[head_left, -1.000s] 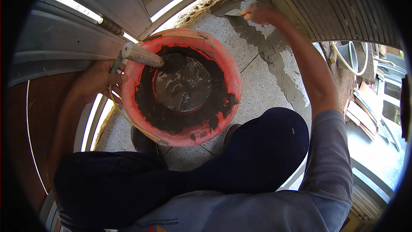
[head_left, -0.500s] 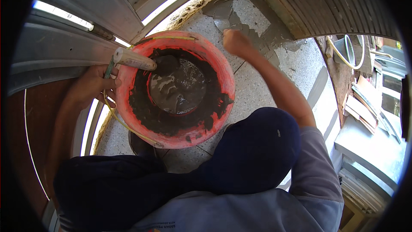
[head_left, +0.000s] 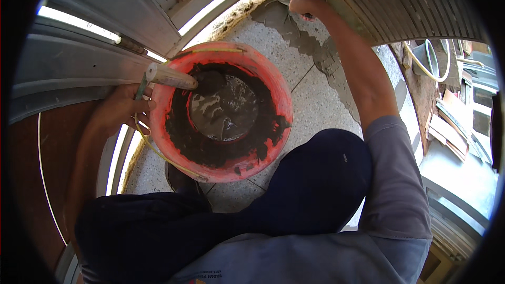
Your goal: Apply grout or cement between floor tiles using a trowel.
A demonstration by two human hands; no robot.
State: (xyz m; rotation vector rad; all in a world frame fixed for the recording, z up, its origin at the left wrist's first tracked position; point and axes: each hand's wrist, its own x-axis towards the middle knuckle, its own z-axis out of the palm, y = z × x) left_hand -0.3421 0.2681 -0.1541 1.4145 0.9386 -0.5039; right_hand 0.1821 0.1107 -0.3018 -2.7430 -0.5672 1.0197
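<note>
A: count?

B: one orange bucket (head_left: 221,115), round, plastic, rim and inner wall smeared with dark grey mortar. one wooden handle (head_left: 171,77) lying across its left rim. two hands in view, both the person's own

A: hands?

B: left hand (head_left: 122,110) is curled against the outside of the bucket's left rim, fingers closed around a thin green-yellow cord (head_left: 141,87) just below the handle. right hand (head_left: 307,4) is fisted shut on a tool at the far edge of the floor; the tool itself is mostly hidden, can't tell what kind

A: materials?

B: mortar in the bucket is wet, glossy in the middle, clumpy at the sides. a grey mortar strip (head_left: 302,39) with a scalloped, ragged edge runs along the floor's far-right edge, under the right hand

A: floor, room?

B: speckled terrazzo floor (head_left: 315,110) with thin joint lines; bucket sits near its left edge. metal sliding-door track (head_left: 84,58) along the left, ribbed metal shutter (head_left: 400,5) at the far right. person crouches, dark trousers, grey sleeve
</note>
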